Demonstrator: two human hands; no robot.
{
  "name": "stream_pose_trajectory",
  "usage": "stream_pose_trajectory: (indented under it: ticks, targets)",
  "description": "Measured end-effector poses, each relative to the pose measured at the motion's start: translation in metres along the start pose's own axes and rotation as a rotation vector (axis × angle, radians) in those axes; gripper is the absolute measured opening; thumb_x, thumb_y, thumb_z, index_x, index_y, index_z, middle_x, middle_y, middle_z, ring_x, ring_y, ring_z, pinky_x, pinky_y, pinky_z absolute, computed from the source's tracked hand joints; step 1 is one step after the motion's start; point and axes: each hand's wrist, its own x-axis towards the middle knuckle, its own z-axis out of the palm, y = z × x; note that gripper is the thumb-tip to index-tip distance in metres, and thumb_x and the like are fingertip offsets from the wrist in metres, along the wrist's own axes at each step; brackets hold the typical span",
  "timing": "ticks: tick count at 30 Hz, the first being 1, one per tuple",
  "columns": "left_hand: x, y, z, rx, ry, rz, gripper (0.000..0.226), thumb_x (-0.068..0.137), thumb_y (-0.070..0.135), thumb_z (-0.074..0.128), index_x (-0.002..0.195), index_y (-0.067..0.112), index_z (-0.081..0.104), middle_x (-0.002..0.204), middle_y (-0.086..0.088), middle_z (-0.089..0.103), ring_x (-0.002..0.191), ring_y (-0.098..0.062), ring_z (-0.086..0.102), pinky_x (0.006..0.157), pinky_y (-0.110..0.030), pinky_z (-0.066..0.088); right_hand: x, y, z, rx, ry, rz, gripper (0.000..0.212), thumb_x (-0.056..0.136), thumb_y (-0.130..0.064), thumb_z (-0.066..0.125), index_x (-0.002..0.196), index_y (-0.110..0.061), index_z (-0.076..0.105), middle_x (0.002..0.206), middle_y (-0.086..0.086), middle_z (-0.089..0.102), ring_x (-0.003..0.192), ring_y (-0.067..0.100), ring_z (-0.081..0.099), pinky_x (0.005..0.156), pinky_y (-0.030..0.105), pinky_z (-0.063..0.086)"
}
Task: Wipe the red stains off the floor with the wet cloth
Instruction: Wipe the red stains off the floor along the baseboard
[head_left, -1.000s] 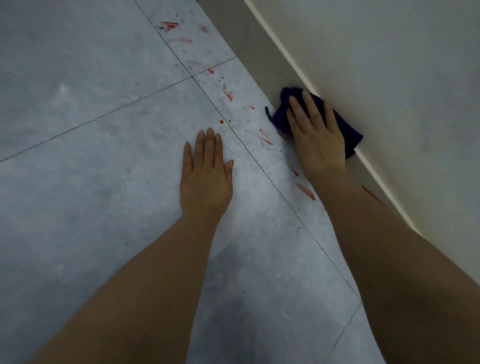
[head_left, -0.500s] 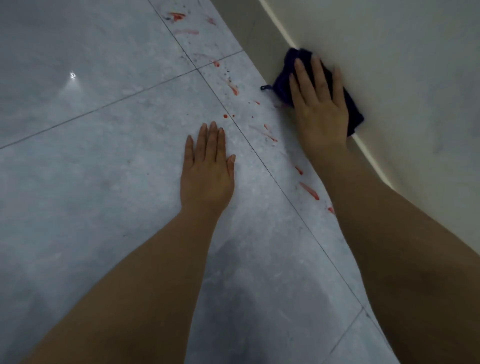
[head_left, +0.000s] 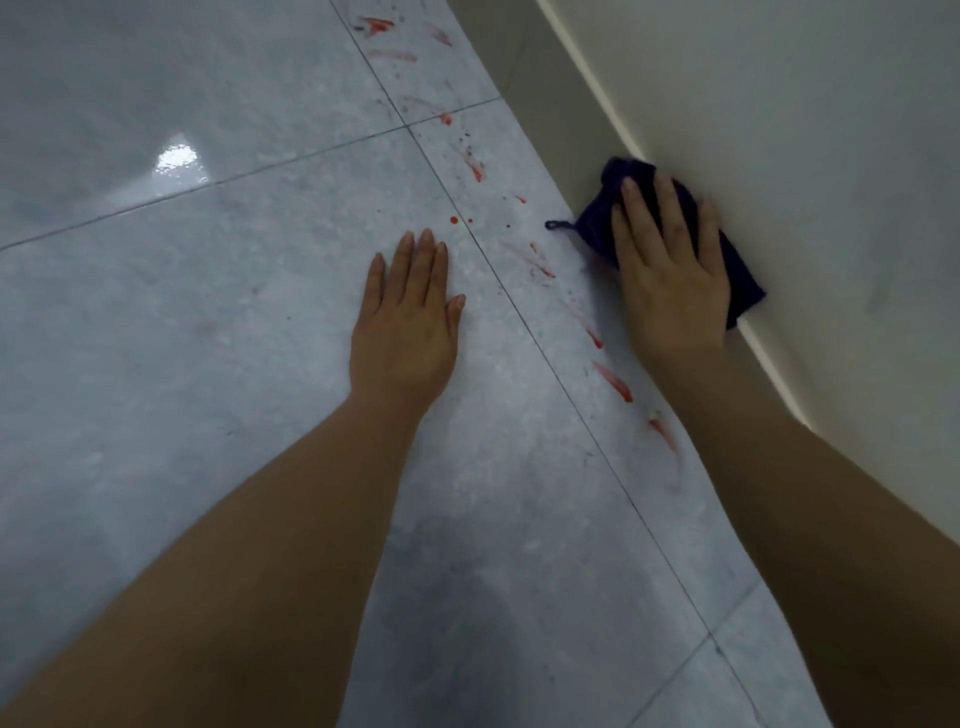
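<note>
A dark blue cloth (head_left: 597, 223) lies against the base of the wall, pressed down by my right hand (head_left: 670, 275) with its fingers spread flat over it. My left hand (head_left: 408, 322) rests palm-down on the grey floor tiles (head_left: 208, 364), fingers together, holding nothing. Red stains (head_left: 613, 382) run in a line of streaks and drops between the two hands and on toward the far tile, where more red smears (head_left: 379, 23) show. Most of the cloth is hidden under my right hand.
A pale wall (head_left: 779, 130) with a skirting board (head_left: 582, 67) runs along the right, close to the cloth. Dark grout lines (head_left: 519, 312) cross the glossy tiles, and a light reflection (head_left: 176, 156) shines at the left.
My right hand has slid the cloth along the wall base, first away from me, then back toward me. My left hand has stayed planted on the tile.
</note>
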Motion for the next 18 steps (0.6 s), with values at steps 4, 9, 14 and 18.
stream_pose_trajectory:
  ticks: [4, 9, 14, 18]
  targets:
    - [-0.004, 0.003, -0.002, 0.016, -0.029, -0.041, 0.064, 0.104, 0.044, 0.007, 0.157, 0.008, 0.01, 0.166, -0.008, 0.007, 0.153, -0.023, 0.002, 0.124, -0.041, -0.001, 0.047, -0.01, -0.014, -0.022, -0.021, -0.032, 0.068, 0.098, -0.02, 0.051, 0.156, -0.007, 0.015, 0.165, 0.009, 0.005, 0.152, 0.032, 0.002, 0.123, 0.05, -0.002]
    - [-0.043, 0.029, -0.002, -0.009, -0.007, -0.02, 0.066, 0.105, 0.047, 0.005, 0.157, 0.008, 0.012, 0.165, -0.008, 0.008, 0.153, -0.023, 0.002, 0.124, -0.044, 0.0, 0.02, -0.01, -0.007, -0.173, -0.154, -0.149, 0.07, 0.099, -0.033, 0.046, 0.157, -0.014, 0.011, 0.166, 0.005, 0.0, 0.152, 0.029, -0.006, 0.12, 0.049, -0.009]
    - [-0.076, 0.058, 0.009, -0.061, -0.083, 0.045, 0.068, 0.103, 0.048, 0.005, 0.157, 0.009, 0.012, 0.165, -0.008, 0.009, 0.153, -0.022, 0.002, 0.124, -0.042, 0.0, -0.033, 0.008, -0.007, -0.199, -0.223, -0.204, 0.064, 0.102, -0.029, 0.038, 0.157, -0.015, 0.01, 0.166, 0.004, -0.002, 0.152, 0.028, -0.007, 0.12, 0.048, -0.011]
    - [-0.082, 0.053, 0.012, -0.018, -0.089, 0.074, 0.065, 0.105, 0.046, 0.005, 0.157, 0.008, 0.008, 0.166, -0.009, 0.006, 0.153, -0.022, 0.0, 0.124, -0.042, -0.002, -0.063, 0.026, -0.011, -0.172, -0.249, -0.182, 0.068, 0.101, -0.028, 0.045, 0.157, -0.019, 0.009, 0.166, 0.001, -0.005, 0.152, 0.026, -0.009, 0.122, 0.048, -0.008]
